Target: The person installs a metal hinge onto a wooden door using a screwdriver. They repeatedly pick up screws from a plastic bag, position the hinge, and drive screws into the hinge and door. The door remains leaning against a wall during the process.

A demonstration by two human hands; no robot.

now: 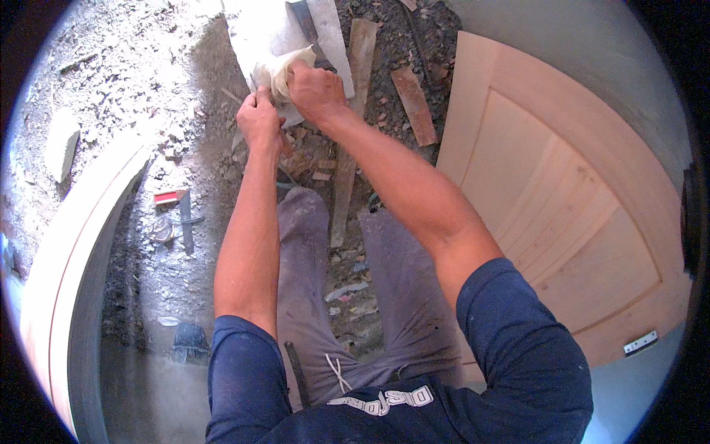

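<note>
Ahead of me, a crumpled cream sheet (276,72), thin like a bag or cloth, is bunched up over a pale board (255,29). My right hand (318,90) is closed around the sheet's right side, knuckles up. Against its lower left edge, my left hand (259,122) is closed with the fingers pinched together. Whether anything is inside the sheet cannot be seen. A dark, narrow tool (303,21) lies on the board just beyond my right hand, its near end partly hidden.
A panelled wooden door (551,185) with a metal hinge (640,343) stands at my right; another wooden piece (55,296) curves along the left. A red-handled try square (171,196) and a tape measure (161,229) lie on the rubble. A long plank (347,170) lies between my legs.
</note>
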